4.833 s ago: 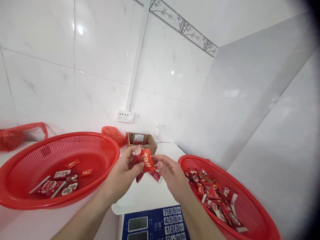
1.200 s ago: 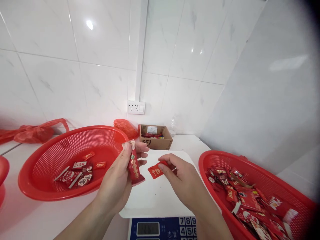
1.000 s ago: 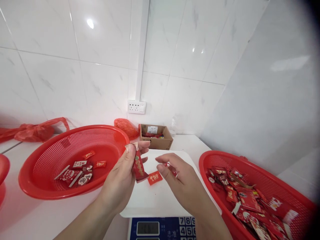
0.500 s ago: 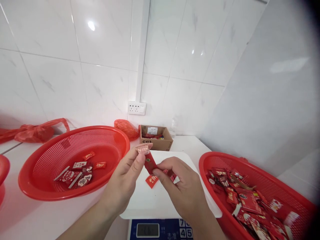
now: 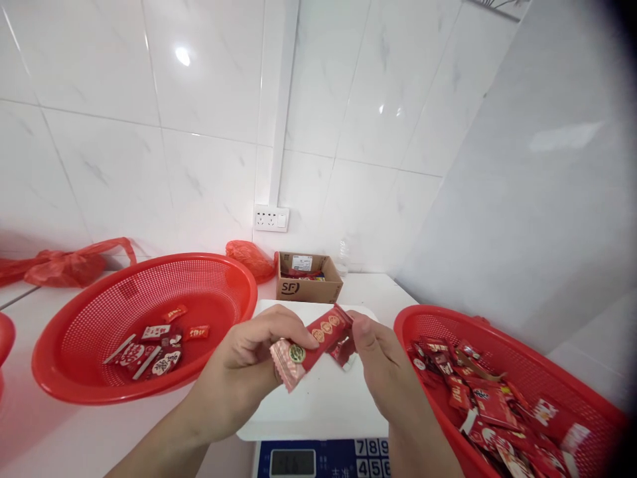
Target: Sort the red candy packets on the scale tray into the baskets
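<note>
My left hand point(image 5: 249, 358) and my right hand point(image 5: 385, 362) hold one red candy wrapper with gold print point(image 5: 322, 337) between them, above the white scale tray point(image 5: 303, 415). The left thumb and fingers pinch it near its pinkish crimped end, which points down to the left. At its upper right end, the right thumb and fingers grip it. Behind the wrapper, small red packets point(image 5: 343, 350) show in part on the tray. The scale's blue panel point(image 5: 323, 458) has a grey display and number keys.
A red plastic basket point(image 5: 209, 262) on the left holds several packets. Another red basket point(image 5: 428, 315) on the right is heaped with red packets. Behind stand a cardboard box point(image 5: 311, 290) and a red plastic bag point(image 5: 250, 259); a wall socket point(image 5: 271, 218) is above.
The wrapper has turned so that its gold-printed face shows and its pinkish end now points down to the left. My left hand has shifted its hold and dropped lower.
</note>
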Demonstrator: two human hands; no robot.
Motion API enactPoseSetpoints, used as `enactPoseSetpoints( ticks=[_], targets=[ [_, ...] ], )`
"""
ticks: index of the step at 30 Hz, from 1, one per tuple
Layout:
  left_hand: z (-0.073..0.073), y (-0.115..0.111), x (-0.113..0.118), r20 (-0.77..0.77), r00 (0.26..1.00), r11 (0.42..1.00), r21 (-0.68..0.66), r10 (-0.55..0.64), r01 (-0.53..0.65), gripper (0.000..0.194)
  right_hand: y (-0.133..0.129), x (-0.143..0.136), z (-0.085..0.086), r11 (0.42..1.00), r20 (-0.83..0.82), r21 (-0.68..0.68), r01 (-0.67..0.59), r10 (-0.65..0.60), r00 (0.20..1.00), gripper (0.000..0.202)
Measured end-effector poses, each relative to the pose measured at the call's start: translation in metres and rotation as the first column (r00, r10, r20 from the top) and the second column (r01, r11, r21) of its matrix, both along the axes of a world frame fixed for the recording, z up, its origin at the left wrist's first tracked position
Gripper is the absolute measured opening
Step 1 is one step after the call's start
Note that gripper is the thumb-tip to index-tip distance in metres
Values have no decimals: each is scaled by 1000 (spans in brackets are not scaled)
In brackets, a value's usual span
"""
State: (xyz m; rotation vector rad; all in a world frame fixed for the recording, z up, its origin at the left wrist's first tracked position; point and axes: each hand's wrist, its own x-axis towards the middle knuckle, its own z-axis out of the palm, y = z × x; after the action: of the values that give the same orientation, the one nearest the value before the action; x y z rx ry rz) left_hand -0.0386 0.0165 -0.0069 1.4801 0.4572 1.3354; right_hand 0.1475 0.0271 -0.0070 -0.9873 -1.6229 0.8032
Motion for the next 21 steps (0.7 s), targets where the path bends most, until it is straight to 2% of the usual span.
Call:
enactPoseSetpoints(
  ticks=[2, 5, 8, 10, 12, 13, 16, 18, 21],
  targets=[
    [1, -2, 0, -35, 998, 998, -14, -54, 53, 13, 2, 2, -1, 998, -27, -16, -58, 58, 998, 59],
    [2, -4, 1, -80, 994, 996, -39, -79, 76, 15, 1, 4, 0, 999, -45, -23, -45, 44, 998, 52],
    [0, -4, 1, -91, 994, 995, -86, -67, 59, 33, -2, 5, 3, 998, -69, 30, 47, -45, 997, 48],
    [-2, -3, 0, -93, 991, 990, -107, -99, 89, 44, -6, 3, 5, 986, -88, 79, 149, -142, 986, 47],
    [-3, -2, 0, -96, 990, 990, -104, -107, 97, 43, -10, 0, 7, 965, -100, 99, 242, -233, 967, 46],
    [-3, -1, 1, -102, 992, 992, -107, -78, 67, 39, -13, -2, 8, 957, -107, 97, 275, -265, 958, 46],
    [0, 1, 5, -149, 984, 985, -124, 99, -118, 27, -19, -9, 10, 944, -122, 97, 314, -302, 945, 45],
    [1, 1, 6, -179, 964, 970, -106, 196, -217, 30, -22, -12, 11, 942, -115, 129, 308, -295, 949, 45],
    [2, 1, 6, -172, 944, 954, -50, 282, -294, 31, -20, -9, 9, 943, -134, 181, 278, -256, 957, 35]
  ],
)
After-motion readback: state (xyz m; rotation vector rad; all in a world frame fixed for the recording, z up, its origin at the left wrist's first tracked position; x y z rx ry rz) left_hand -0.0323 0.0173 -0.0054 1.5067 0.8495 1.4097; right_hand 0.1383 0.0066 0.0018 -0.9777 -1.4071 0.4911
